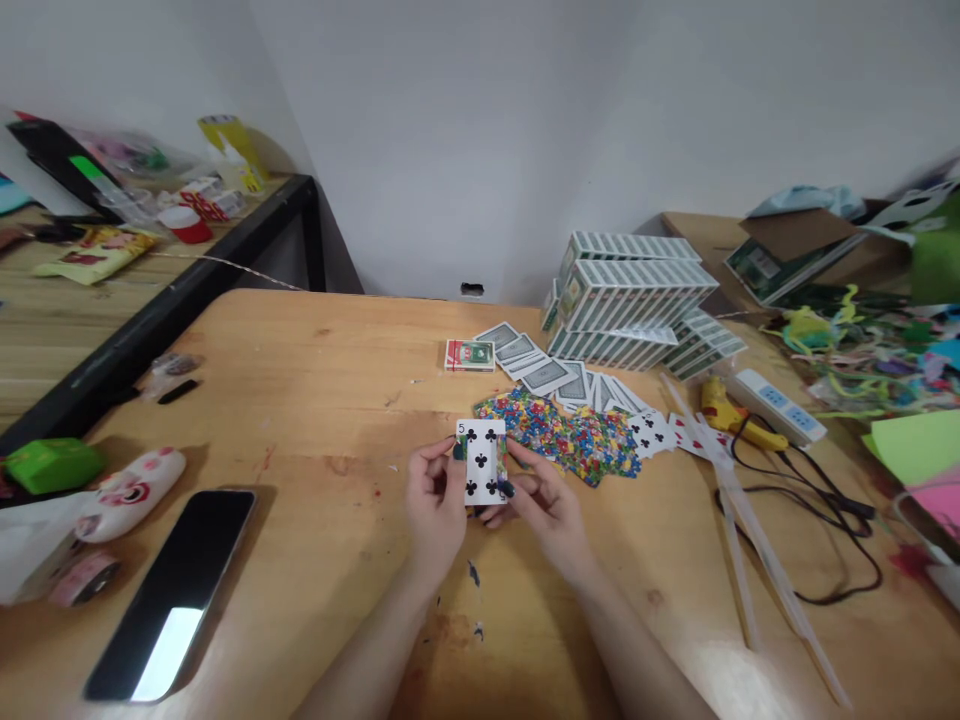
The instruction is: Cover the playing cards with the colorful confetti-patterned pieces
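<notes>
A five of clubs point(481, 462) stands tilted, face toward the camera, between the two hands, above the near middle of the tabletop point(330, 590). Taking that card as the clock's centre, the left hand point(436, 500) is at 8 o'clock, its fingers grasping the card's left edge with the thumb on the face. The right hand point(551, 512) is at 4 o'clock, its fingers pinching the right edge near the lower corner. Coloured patches show along both sides of the card; whether another card lies behind it, I cannot tell.

At 12 o'clock lies a boxed card deck point(470, 355). Grey-backed cards point(546, 375) spread out from beside it, at 1 to 2 o'clock. Below them, between 2 and 3 o'clock, is an overlapping spread of multicoloured cards point(574, 435), and at its right end some face-up cards point(651, 434) lie near 3 o'clock. Stacked striped cartons point(637, 295) rise between 1 and 2 o'clock. Farther out, just before 3 o'clock, are a yellow glue gun point(739, 415) and a power strip point(780, 405); translucent sticks point(772, 560) lie between 3 and 4 o'clock. A smartphone point(176, 590) lies at 8 o'clock, well apart from the left hand.
</notes>
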### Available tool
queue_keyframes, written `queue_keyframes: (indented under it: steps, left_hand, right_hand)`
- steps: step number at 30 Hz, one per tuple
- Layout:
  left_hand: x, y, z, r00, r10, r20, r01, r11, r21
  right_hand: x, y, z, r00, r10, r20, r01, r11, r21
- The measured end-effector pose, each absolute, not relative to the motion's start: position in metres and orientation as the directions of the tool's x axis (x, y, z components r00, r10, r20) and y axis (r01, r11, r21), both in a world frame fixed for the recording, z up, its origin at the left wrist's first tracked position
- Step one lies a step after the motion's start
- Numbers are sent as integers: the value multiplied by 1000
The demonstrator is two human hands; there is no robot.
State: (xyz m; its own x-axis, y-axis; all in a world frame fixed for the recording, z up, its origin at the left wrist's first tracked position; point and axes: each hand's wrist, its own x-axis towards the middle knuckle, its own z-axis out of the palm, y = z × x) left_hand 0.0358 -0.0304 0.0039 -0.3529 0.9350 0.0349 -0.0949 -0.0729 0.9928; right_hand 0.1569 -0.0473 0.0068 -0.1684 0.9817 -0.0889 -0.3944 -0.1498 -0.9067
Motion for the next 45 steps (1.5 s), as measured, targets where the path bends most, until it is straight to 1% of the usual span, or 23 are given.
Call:
queue_keyframes:
  steps: [3, 6, 10, 12, 16, 22, 27, 28, 30, 32, 34, 38, 45]
  left_hand:
    - [36, -30, 4, -303, 953, 19, -100, -52, 994]
    - [36, -29, 6, -202, 979, 8, -106, -30, 994]
    - [34, -27, 7, -61, 997, -40, -141, 32, 989]
    - [32, -26, 7, -19, 998, -57, -137, 54, 989]
    - [30, -26, 3, -1, 999, -38, -99, 37, 994]
    - [32, -26, 3, -10, 1000, -17, -102, 16, 995]
    - [27, -24, 7, 65, 998, 7, -125, 1, 992]
    - [25, -23, 8, 100, 995, 16, -132, -3, 991]
    - [18, -20, 11, 228, 974, 11, -131, 20, 991]
    - [11, -18, 14, 378, 925, -47, -103, 93, 990]
    - [6, -17, 17, 458, 882, -113, -79, 167, 983]
    - [4, -17, 20, 473, 862, -184, -48, 233, 971]
    - [5, -16, 18, 446, 871, -205, -13, 235, 972]
  right_hand:
    - [158, -46, 8, -93, 991, -94, -373, -122, -920]
    - [161, -42, 8, -18, 995, -98, -332, -98, -938]
    - [166, -40, 4, -8, 995, -95, -285, -94, -954]
    - [167, -41, 3, -26, 995, -98, -270, -101, -957]
    - [168, -41, 1, -47, 993, -104, -257, -113, -960]
    - [166, -40, 2, -66, 991, -113, -298, -128, -946]
    - [166, -40, 6, -45, 990, -132, -308, -139, -941]
    - [167, -39, 6, -34, 990, -135, -307, -139, -941]
    - [170, -38, 7, -13, 990, -141, -304, -138, -943]
    - [173, -36, 7, 5, 990, -143, -296, -135, -946]
    - [176, -35, 6, 9, 989, -150, -289, -141, -947]
    - [179, -33, 6, 9, 987, -160, -291, -150, -945]
    - [181, -34, 6, -3, 987, -161, -266, -156, -951]
